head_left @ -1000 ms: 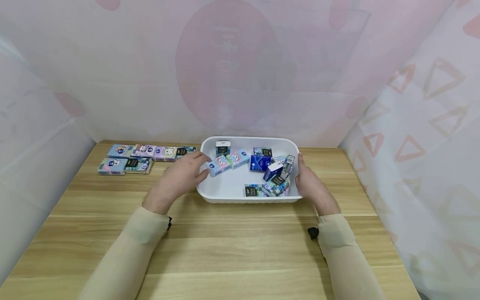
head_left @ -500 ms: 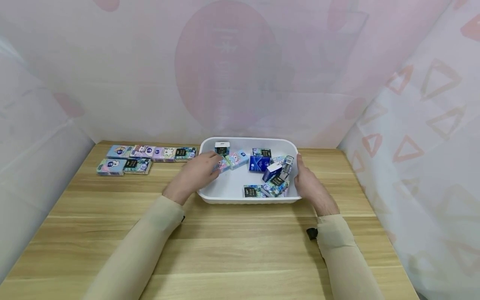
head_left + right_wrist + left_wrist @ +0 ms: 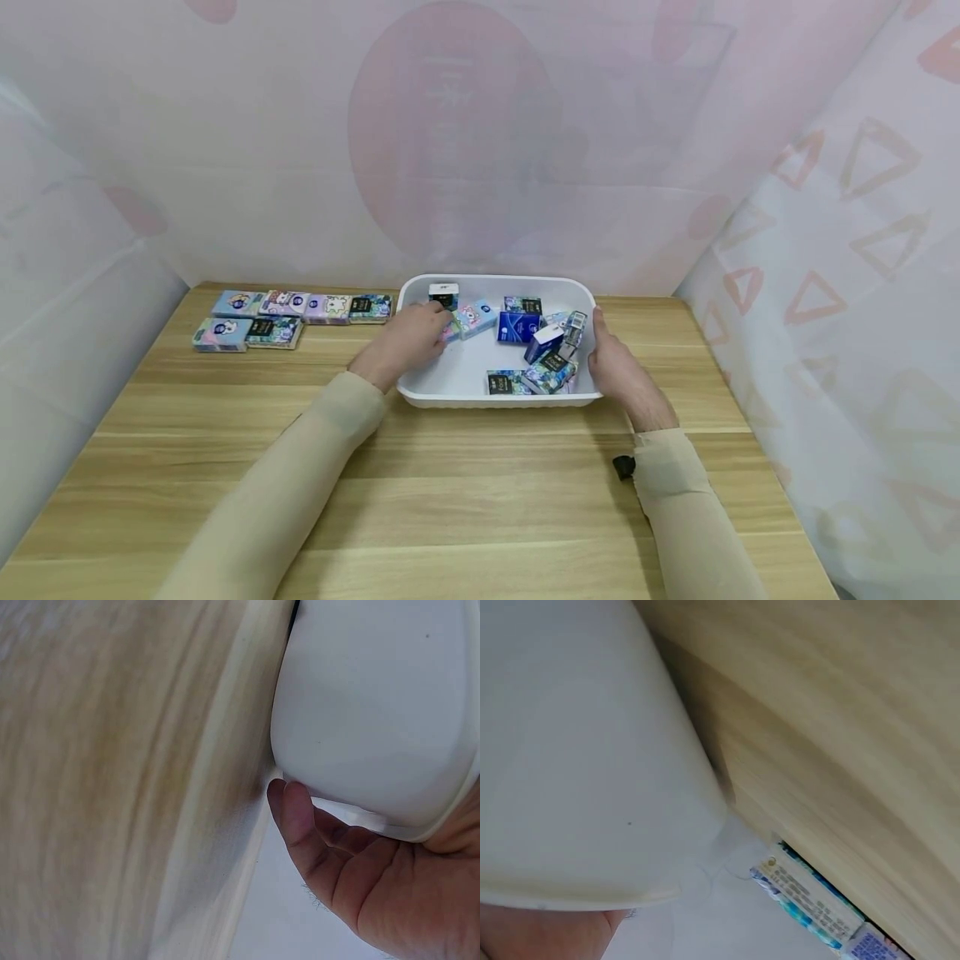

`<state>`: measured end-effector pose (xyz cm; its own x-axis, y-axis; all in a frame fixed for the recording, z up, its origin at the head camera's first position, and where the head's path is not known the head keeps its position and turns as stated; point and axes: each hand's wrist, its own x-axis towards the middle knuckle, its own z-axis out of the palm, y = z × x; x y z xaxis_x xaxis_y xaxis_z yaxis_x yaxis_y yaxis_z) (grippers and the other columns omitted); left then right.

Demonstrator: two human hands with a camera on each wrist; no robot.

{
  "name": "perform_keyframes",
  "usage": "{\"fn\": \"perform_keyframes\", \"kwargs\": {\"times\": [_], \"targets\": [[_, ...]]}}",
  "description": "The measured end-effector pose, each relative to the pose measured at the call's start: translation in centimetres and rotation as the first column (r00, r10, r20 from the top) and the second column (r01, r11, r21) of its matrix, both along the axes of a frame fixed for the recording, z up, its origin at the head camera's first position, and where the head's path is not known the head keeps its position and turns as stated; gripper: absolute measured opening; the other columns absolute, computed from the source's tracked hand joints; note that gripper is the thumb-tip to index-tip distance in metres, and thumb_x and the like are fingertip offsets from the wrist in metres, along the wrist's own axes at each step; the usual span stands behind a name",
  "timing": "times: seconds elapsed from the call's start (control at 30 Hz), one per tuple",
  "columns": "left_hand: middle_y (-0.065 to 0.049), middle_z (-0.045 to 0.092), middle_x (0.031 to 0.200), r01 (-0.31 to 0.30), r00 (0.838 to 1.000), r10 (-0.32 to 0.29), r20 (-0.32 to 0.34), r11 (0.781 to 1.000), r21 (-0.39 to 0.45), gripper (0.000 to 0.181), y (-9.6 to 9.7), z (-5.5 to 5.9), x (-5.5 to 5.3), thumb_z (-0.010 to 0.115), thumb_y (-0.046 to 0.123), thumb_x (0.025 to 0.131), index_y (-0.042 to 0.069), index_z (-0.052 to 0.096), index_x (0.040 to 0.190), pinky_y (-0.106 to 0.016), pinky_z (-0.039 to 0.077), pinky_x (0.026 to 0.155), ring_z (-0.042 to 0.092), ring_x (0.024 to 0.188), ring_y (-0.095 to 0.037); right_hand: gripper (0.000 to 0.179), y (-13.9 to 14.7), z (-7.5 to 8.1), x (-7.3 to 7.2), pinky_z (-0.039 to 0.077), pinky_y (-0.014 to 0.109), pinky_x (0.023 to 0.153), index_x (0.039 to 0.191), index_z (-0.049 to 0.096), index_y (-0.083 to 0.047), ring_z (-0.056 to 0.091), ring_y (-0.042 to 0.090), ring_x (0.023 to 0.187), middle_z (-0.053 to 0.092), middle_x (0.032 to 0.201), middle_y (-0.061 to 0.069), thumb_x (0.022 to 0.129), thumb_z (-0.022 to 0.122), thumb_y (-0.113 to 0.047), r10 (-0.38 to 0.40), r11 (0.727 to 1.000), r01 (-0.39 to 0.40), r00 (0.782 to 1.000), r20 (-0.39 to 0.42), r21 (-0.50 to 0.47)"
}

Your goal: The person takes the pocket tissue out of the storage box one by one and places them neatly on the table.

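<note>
A white plastic tray [image 3: 480, 402] stands on the table with several pocket tissue packs in it. My right hand [image 3: 618, 367] grips the tray's right end, thumb up at the rim; in the right wrist view the fingers [image 3: 298, 814] curl against the outer wall. My left hand [image 3: 408, 342] reaches over the left rim, its fingertips down at a pink-and-blue cartoon tissue pack [image 3: 452, 332]. The hand covers most of that pack, so its grip is hidden. Touching its right end lies a similar cartoon pack [image 3: 477, 318]. Behind the left fingers stands a white-topped dark pack [image 3: 444, 295].
Left of the tray, several tissue packs lie in two rows on the wooden table [image 3: 480, 500], among them a dark floral pack [image 3: 371, 308] close to the tray. Blue packs [image 3: 519, 327] and floral packs [image 3: 551, 372] crowd the tray's right half. A cloth backdrop rises behind.
My left hand has moved right, over the tray's rim, and now covers most of the pink-and-blue cartoon pack. The right hand keeps its place on the tray's end.
</note>
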<state>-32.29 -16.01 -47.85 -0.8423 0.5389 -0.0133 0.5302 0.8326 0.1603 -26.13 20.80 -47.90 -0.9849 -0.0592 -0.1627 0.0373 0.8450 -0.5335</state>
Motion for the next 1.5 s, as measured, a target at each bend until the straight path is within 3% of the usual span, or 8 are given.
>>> {"fn": "perform_keyframes", "kwargs": {"times": [0.13, 0.3, 0.57, 0.87, 1.17, 1.5], "targets": [[-0.023, 0.072, 0.153, 0.004, 1.000, -0.003, 0.030, 1.000, -0.027, 0.055, 0.4, 0.2, 0.0, 0.082, 0.018, 0.111, 0.000, 0.066, 0.160, -0.056, 0.064, 0.123, 0.076, 0.133, -0.041, 0.082, 0.0, 0.0, 0.0, 0.054, 0.071, 0.130, 0.186, -0.009, 0.000, 0.065, 0.060, 0.149, 0.037, 0.178, 0.049, 0.116, 0.035, -0.001, 0.006, 1.000, -0.006, 1.000, -0.010, 0.008], [-0.023, 0.076, 0.149, -0.006, 0.995, 0.006, 0.098, 1.000, 0.005, 0.062, 0.4, 0.7, 0.4, 0.082, 0.017, 0.110, 0.001, 0.060, 0.166, -0.053, 0.066, 0.119, 0.077, 0.130, -0.038, 0.082, 0.0, 0.2, 0.0, 0.056, 0.071, 0.128, 0.185, -0.007, 0.002, 0.067, 0.060, 0.146, 0.039, 0.176, 0.050, 0.116, 0.035, 0.000, 0.014, 1.000, -0.013, 1.000, -0.019, 0.016], [-0.018, 0.081, 0.137, 0.034, 0.986, -0.040, 0.161, 0.999, 0.038, 0.058, 0.6, 1.7, 1.3, 0.089, 0.018, 0.105, 0.006, 0.067, 0.157, -0.049, 0.067, 0.112, 0.077, 0.119, -0.031, 0.084, 0.0, 0.2, 0.0, 0.061, 0.068, 0.122, 0.185, -0.011, -0.001, 0.070, 0.060, 0.142, 0.035, 0.178, 0.050, 0.115, 0.035, 0.001, 0.009, 1.000, -0.009, 1.000, 0.000, 0.000], [-0.014, 0.081, 0.129, 0.076, 0.989, -0.087, 0.121, 0.993, 0.091, 0.056, 0.2, 3.7, 2.9, 0.089, 0.019, 0.106, 0.007, 0.069, 0.157, -0.047, 0.070, 0.104, 0.077, 0.110, -0.028, 0.082, 0.1, -0.1, -0.3, 0.057, 0.070, 0.126, 0.185, -0.007, 0.004, 0.066, 0.061, 0.146, 0.040, 0.174, 0.051, 0.115, 0.035, 0.000, 0.012, 0.999, -0.012, 1.000, -0.018, 0.038], [-0.018, 0.078, 0.150, 0.060, 0.994, -0.075, 0.079, 0.981, 0.183, 0.058, -1.9, 5.2, 4.3, 0.091, 0.012, 0.102, 0.006, 0.070, 0.156, -0.051, 0.069, 0.111, 0.079, 0.126, -0.032, 0.081, 0.0, 0.1, -0.2, 0.057, 0.070, 0.127, 0.185, -0.006, 0.004, 0.068, 0.060, 0.145, 0.041, 0.174, 0.051, 0.115, 0.034, 0.000, 0.009, 0.999, -0.009, 1.000, -0.018, 0.033], [-0.022, 0.075, 0.157, 0.004, 0.997, -0.022, 0.075, 0.973, 0.231, 0.058, -5.1, 5.8, 4.7, 0.089, 0.010, 0.103, 0.005, 0.069, 0.157, -0.062, 0.062, 0.124, 0.074, 0.143, -0.044, 0.081, -0.1, 0.3, -0.1, 0.056, 0.071, 0.128, 0.186, -0.005, 0.002, 0.065, 0.060, 0.148, 0.040, 0.175, 0.050, 0.116, 0.035, 0.000, 0.002, 0.999, -0.002, 1.000, -0.012, 0.033]]}}
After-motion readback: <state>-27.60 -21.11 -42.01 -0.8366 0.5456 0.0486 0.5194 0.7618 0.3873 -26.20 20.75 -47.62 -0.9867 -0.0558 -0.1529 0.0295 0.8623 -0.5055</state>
